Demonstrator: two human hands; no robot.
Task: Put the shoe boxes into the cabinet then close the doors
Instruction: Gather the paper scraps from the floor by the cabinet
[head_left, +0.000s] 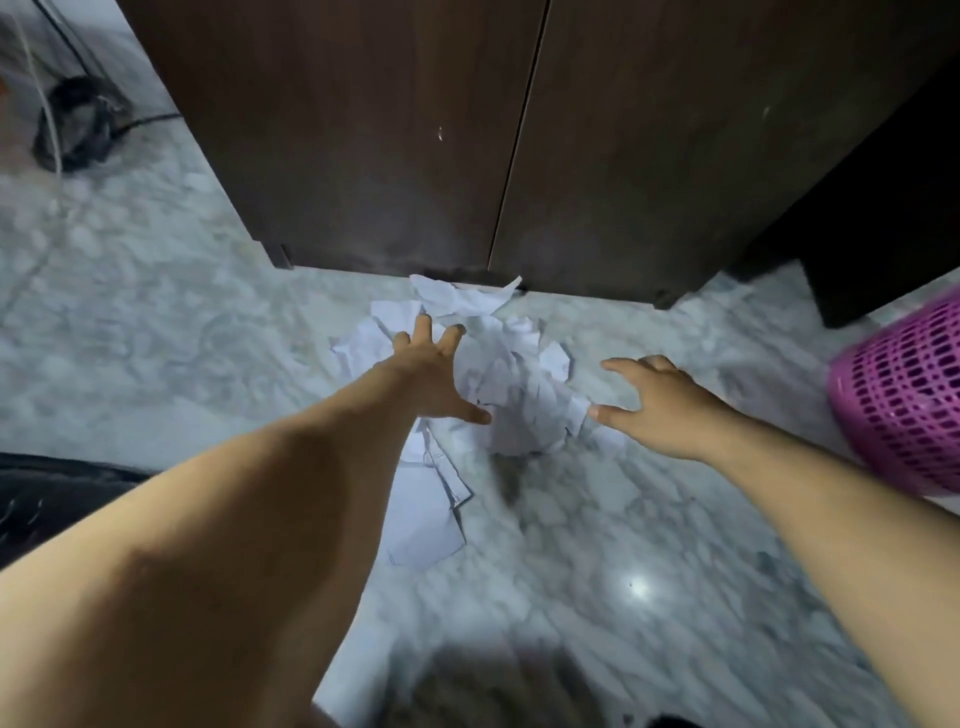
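Observation:
A dark brown cabinet (395, 135) stands ahead with both doors shut; the seam between them runs down the middle. No shoe box is in view. On the marble floor in front of it lies a heap of crumpled white paper (509, 384), with flat sheets (423, 514) nearer me. My left hand (434, 374) reaches over the heap's left side with fingers spread. My right hand (660, 402) hovers at the heap's right edge, fingers spread and slightly bent. Neither hand holds anything.
A purple plastic mesh basket (904, 395) lies tilted at the right edge. A coil of black cable (78, 124) sits on the floor at the far left beside the cabinet. A dark object (47, 493) shows at the left edge.

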